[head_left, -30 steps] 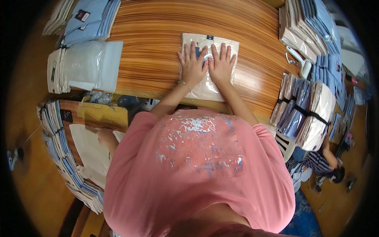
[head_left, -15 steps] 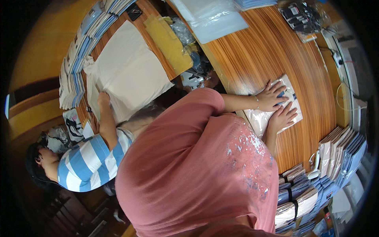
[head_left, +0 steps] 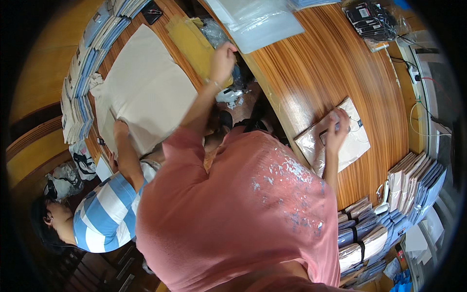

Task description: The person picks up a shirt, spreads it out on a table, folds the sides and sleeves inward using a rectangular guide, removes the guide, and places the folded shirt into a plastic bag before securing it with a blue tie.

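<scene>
A beige folded garment in a clear plastic bag (head_left: 357,146) lies at an angle near the front edge of the wooden table, a dark patch showing beside my fingers. My right hand (head_left: 337,130) rests on the bag with its fingers bent and gripping the plastic. Away to the left, my left hand (head_left: 223,62) is raised over the gap between the two tables, close to a yellow stack (head_left: 192,41). Its fingers are curled in and slightly blurred; whatever they may hold is too small to make out.
At the left table a co-worker in a striped shirt (head_left: 108,207) has a hand on a cream cloth (head_left: 146,82). Folded garments (head_left: 80,73) line that table's far side. Clear plastic bags (head_left: 265,29) lie at the back; bundled garments (head_left: 362,233) stand right. A white-handled tool (head_left: 383,202) lies by them.
My left hand has lifted off the bagged garment and swung left over the gap. My right hand has gone from lying flat to bent fingers on the bag.
</scene>
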A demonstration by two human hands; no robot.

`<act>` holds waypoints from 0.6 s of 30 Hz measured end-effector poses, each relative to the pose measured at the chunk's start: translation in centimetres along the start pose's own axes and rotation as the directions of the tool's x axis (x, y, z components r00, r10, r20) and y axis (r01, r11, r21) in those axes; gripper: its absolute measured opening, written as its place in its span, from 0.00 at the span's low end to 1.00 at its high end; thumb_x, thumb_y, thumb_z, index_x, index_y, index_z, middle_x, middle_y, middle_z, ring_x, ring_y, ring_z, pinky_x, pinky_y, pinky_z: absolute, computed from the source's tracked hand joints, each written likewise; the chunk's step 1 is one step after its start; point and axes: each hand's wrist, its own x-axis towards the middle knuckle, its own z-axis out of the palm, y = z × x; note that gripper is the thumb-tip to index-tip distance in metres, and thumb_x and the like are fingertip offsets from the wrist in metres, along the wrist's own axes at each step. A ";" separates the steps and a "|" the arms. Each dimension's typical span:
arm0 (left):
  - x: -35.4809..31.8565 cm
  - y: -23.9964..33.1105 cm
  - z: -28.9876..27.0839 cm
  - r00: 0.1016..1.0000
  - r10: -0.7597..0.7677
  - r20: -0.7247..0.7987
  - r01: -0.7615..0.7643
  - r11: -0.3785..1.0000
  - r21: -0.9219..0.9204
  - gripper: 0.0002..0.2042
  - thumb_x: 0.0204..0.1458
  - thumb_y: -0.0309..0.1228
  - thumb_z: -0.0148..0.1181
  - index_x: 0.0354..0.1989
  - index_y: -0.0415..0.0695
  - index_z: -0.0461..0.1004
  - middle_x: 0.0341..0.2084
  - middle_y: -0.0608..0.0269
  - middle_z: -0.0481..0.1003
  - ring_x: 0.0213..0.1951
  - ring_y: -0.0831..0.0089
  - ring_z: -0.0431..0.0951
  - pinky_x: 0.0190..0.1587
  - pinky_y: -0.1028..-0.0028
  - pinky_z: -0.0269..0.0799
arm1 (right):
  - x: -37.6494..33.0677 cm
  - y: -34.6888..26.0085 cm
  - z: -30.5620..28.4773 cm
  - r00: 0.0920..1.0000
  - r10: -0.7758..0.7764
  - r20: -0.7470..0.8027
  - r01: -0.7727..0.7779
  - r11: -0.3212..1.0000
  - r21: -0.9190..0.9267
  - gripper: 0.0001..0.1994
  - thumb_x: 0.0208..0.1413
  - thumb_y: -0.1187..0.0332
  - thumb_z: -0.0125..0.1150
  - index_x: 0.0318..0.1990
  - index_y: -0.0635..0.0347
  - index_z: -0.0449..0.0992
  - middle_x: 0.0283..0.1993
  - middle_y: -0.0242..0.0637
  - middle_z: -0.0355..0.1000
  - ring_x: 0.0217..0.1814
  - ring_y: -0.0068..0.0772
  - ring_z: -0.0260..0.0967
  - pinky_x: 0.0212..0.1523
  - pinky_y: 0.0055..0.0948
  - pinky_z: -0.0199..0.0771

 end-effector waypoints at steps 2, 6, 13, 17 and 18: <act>3.6 -5.1 -3.2 0.911 -0.065 0.407 -0.073 0.947 0.313 0.07 0.49 0.26 0.46 0.32 0.42 0.72 0.32 0.54 0.74 0.36 0.58 0.74 0.38 0.63 0.67 | 0.9 -2.0 3.8 0.992 -0.069 0.108 0.053 0.987 0.150 0.11 0.50 0.74 0.52 0.42 0.62 0.72 0.48 0.45 0.66 0.54 0.45 0.59 0.56 0.36 0.56; 9.8 -11.1 -2.5 0.818 -0.247 0.519 -0.156 0.774 0.614 0.13 0.53 0.40 0.49 0.36 0.45 0.75 0.38 0.55 0.75 0.44 0.60 0.73 0.41 0.58 0.63 | 1.6 -2.9 8.2 0.980 -0.108 0.165 0.085 0.986 0.144 0.10 0.49 0.76 0.52 0.40 0.61 0.74 0.44 0.44 0.68 0.48 0.45 0.63 0.51 0.36 0.60; 13.7 -9.9 -0.2 0.777 -0.364 0.513 -0.353 0.424 0.834 0.17 0.47 0.42 0.58 0.42 0.46 0.75 0.41 0.58 0.75 0.41 0.61 0.75 0.41 0.53 0.62 | 1.5 -2.1 9.0 0.982 -0.148 0.114 0.154 0.987 -0.045 0.10 0.50 0.76 0.51 0.39 0.61 0.74 0.41 0.44 0.68 0.45 0.46 0.62 0.47 0.38 0.61; 13.7 -12.5 0.8 0.793 -0.410 0.450 -0.050 0.693 0.719 0.13 0.45 0.31 0.58 0.41 0.42 0.75 0.38 0.56 0.76 0.38 0.62 0.76 0.34 0.63 0.73 | 1.8 -2.7 9.2 0.976 -0.173 0.130 0.181 0.982 -0.052 0.10 0.48 0.77 0.52 0.38 0.61 0.75 0.41 0.43 0.68 0.45 0.45 0.62 0.47 0.37 0.61; 14.5 -14.1 1.3 0.753 -0.399 0.523 -0.047 0.760 0.648 0.13 0.46 0.30 0.57 0.41 0.42 0.75 0.38 0.55 0.76 0.37 0.63 0.76 0.34 0.64 0.73 | 1.8 -2.8 9.3 0.977 -0.169 0.129 0.177 0.983 -0.048 0.09 0.48 0.77 0.52 0.38 0.61 0.75 0.41 0.43 0.68 0.45 0.45 0.62 0.47 0.37 0.61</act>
